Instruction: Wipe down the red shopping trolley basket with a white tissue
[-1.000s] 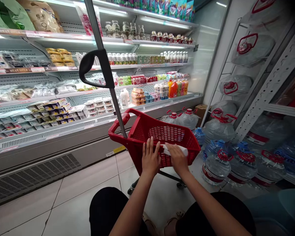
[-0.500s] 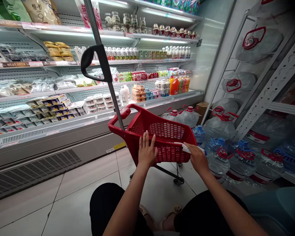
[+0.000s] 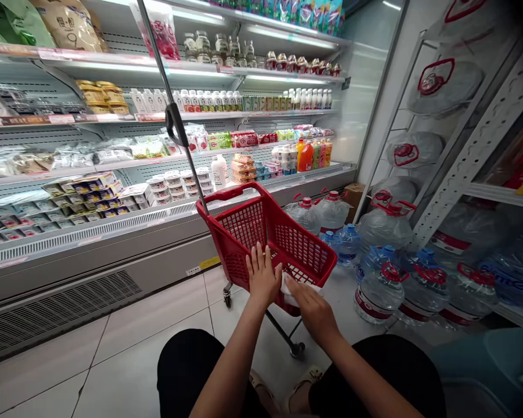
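Note:
A red plastic shopping cart (image 3: 307,249) stands in front of me, turned at an angle, its open basket showing inside. My left hand (image 3: 264,277) rests on the near side of the cart with its fingers spread and nothing in it. Just to its right, my right hand (image 3: 312,307) presses a white cloth or tissue (image 3: 291,291) against the same side, its fingers close together over it. A grey pole (image 3: 190,159) with a black handle rises at the cart's left end.
Behind the cart runs a refrigerated display (image 3: 157,232) stocked with dairy goods and drinks. Large water bottles (image 3: 380,293) stand on the floor at the right beside a white metal rack (image 3: 475,157). My knees are at the bottom.
The cart has swung, its right end coming nearer to me and its basket showing more. My right hand has moved left with the white cloth, close to my left hand.

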Motion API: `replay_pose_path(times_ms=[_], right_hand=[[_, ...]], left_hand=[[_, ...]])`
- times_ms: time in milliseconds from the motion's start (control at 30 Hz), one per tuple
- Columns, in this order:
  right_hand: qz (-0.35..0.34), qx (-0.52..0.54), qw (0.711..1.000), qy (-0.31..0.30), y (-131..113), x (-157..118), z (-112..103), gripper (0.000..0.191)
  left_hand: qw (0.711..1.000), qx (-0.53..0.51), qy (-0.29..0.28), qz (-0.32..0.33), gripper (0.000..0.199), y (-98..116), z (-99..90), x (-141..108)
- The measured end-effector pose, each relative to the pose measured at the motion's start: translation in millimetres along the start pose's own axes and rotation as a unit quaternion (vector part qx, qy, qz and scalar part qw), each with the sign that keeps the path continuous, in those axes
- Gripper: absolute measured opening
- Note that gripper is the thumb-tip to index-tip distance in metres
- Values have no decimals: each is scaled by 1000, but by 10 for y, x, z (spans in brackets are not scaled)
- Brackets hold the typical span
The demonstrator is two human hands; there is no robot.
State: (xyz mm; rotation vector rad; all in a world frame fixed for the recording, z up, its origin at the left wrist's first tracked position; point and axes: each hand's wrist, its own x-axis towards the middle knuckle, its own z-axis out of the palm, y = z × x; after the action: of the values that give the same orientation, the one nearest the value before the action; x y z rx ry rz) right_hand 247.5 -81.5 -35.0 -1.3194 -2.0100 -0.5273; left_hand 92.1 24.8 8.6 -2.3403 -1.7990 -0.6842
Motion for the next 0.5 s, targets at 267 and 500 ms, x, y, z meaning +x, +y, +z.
replay_pose_path(times_ms=[267, 500], right_hand=[[-105, 57, 992, -37, 239, -213, -24, 76], [-20, 30, 999, -35, 1198, -247, -90, 73]], left_hand=[[998, 23, -53, -3, 62, -420, -241, -6], [999, 27, -1, 45, 64, -136, -112, -339]])
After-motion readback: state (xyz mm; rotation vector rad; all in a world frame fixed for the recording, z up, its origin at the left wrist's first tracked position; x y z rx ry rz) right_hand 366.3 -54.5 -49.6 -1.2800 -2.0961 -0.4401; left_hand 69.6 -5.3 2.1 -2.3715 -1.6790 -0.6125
